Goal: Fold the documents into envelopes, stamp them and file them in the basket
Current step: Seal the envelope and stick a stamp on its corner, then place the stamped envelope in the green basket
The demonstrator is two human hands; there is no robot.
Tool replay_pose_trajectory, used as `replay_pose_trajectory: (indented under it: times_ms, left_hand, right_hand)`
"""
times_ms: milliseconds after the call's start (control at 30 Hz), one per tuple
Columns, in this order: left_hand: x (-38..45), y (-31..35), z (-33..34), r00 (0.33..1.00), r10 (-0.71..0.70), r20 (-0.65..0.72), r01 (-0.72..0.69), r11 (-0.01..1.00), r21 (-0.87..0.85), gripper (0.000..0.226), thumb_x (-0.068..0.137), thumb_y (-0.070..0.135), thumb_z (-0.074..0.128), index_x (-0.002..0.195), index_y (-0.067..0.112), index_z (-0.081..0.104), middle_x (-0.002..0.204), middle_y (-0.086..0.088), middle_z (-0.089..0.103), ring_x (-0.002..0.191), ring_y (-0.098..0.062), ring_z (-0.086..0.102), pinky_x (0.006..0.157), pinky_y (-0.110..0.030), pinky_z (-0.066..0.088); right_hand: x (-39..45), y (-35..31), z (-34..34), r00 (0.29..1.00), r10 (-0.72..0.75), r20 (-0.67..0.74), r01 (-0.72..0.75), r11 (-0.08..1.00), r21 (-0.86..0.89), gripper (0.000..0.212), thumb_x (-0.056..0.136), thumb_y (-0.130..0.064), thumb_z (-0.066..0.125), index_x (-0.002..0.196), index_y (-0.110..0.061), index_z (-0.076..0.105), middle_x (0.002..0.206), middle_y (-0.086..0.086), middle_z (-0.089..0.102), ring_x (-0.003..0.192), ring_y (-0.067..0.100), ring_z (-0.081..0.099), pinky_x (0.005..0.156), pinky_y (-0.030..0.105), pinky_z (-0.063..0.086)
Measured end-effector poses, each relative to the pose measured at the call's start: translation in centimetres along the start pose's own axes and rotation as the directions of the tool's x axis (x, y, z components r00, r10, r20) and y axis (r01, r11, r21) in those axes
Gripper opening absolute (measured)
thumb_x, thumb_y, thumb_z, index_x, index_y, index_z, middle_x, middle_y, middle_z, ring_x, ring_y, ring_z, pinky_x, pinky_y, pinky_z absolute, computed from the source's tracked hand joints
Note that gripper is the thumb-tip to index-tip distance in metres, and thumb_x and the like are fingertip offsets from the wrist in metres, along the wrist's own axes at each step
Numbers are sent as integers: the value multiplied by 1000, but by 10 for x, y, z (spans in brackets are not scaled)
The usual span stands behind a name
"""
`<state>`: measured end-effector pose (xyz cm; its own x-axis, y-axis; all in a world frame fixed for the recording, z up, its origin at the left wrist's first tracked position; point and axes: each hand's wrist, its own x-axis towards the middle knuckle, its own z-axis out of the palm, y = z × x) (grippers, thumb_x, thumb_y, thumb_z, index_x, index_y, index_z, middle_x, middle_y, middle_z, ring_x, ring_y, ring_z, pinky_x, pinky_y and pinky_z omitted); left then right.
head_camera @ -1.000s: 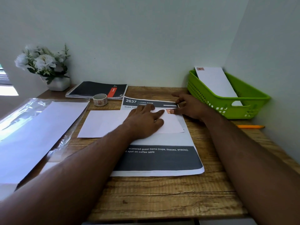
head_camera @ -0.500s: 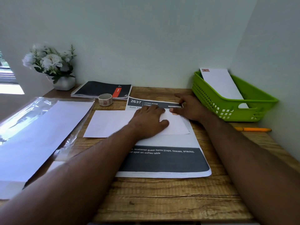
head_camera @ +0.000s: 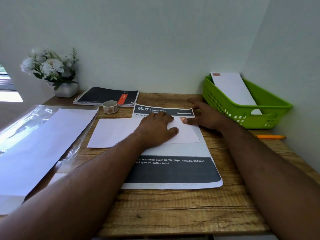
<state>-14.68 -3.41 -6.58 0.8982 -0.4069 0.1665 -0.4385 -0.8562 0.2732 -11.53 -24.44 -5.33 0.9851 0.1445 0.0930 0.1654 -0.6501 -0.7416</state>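
The left hand [head_camera: 156, 129] lies flat, fingers straight, pinning a white envelope [head_camera: 121, 132] to the surface [head_camera: 173, 213], gripping nothing. The right hand [head_camera: 206, 116], at about three o'clock from it, has its fingers spread loosely and its thumb tip pressing on a small reddish stamp [head_camera: 182, 119] at the envelope's far right corner; it holds nothing either. The envelope rests across the top of a printed document [head_camera: 173, 170] headed 2637, which lies under it and runs toward six o'clock. To do this well, the left palm should hold the envelope from sliding while the thumb rubs over the whole stamp, edges included, so that no corner lifts. At one o'clock stands a green basket [head_camera: 270, 108] with one stamped envelope [head_camera: 233, 90] already leaning inside. At eleven o'clock sits a roll of stamps [head_camera: 110, 107] before a dark notebook [head_camera: 107, 97], with a pot of flowers [head_camera: 52, 70] farther out; at nine o'clock lies a plastic sleeve of paper [head_camera: 34, 141], cut off by the frame. An orange pen [head_camera: 271, 136] lies at three o'clock. Whether the envelope is sealed or filled cannot be told, and the left hand hides part of the document's heading.
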Motion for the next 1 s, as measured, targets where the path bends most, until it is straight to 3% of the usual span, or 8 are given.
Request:
replay_pose_trajectory:
  times_ms: [133,233,433,533,633,767,867,1000]
  left_hand:
    - [-1,-2,-6,996,14,-91,-21,997,-76,55,89,54,57,136,27,51,143,2,45,132,-20,41,108,-33,31]
    - [-2,-16,-22,963,-11,-269,-23,992,-125,55,84,53,64,133,29,55,140,3,52,127,-17,49,105,-34,39]
    - [0,-42,-26,985,-172,6,172,984,-41,70,70,72,65,127,31,59,131,0,58,123,-25,50,103,-46,41]
    - [1,-41,-30,983,-182,-8,180,977,-113,77,59,74,71,123,33,61,120,2,61,118,-25,53,102,-49,41]
    - [2,-41,-36,979,-157,-131,127,969,-214,73,45,68,73,109,34,68,107,6,61,105,-17,57,99,-42,43]
    - [-2,-34,-49,921,-165,-351,85,969,-233,37,68,37,84,102,32,70,99,10,48,97,-10,48,93,-32,28]
    - [-6,-32,-57,881,-157,-447,44,967,-252,32,73,36,81,103,32,70,102,8,49,100,-13,49,89,-30,21]
    - [-11,-30,-72,832,-122,-541,-66,947,-315,23,74,29,81,96,26,74,98,4,62,95,-18,59,100,-47,40]
  right_hand:
    - [-2,-1,-7,998,27,56,-27,1000,6,86,74,-20,81,146,-29,35,136,-8,46,102,1,50,80,7,39]
    - [2,1,-8,997,69,34,-68,998,-17,88,67,-29,86,142,-37,40,142,-7,43,115,13,51,97,27,43]
    - [2,-1,-10,995,4,101,-4,1000,2,43,79,-16,77,120,-22,65,110,-10,59,83,-6,50,61,-3,37]
    - [3,-1,-7,995,32,89,-34,999,16,30,80,-22,77,109,-21,72,107,-5,62,94,7,56,74,12,43]
    - [3,-2,-3,998,55,17,-56,994,94,15,80,-24,77,93,-20,74,90,-1,67,87,15,60,77,28,45]
    - [-3,-9,-2,996,37,-87,-17,975,223,22,79,-34,75,69,-15,69,72,7,62,65,19,48,59,29,35]
    - [-4,-20,-2,989,-69,-129,117,902,417,27,85,-24,69,83,3,64,83,7,65,75,15,59,68,29,46]
    - [-6,-38,-1,985,-97,-144,159,834,528,16,96,-12,54,82,-13,59,81,4,66,72,16,62,64,29,50]
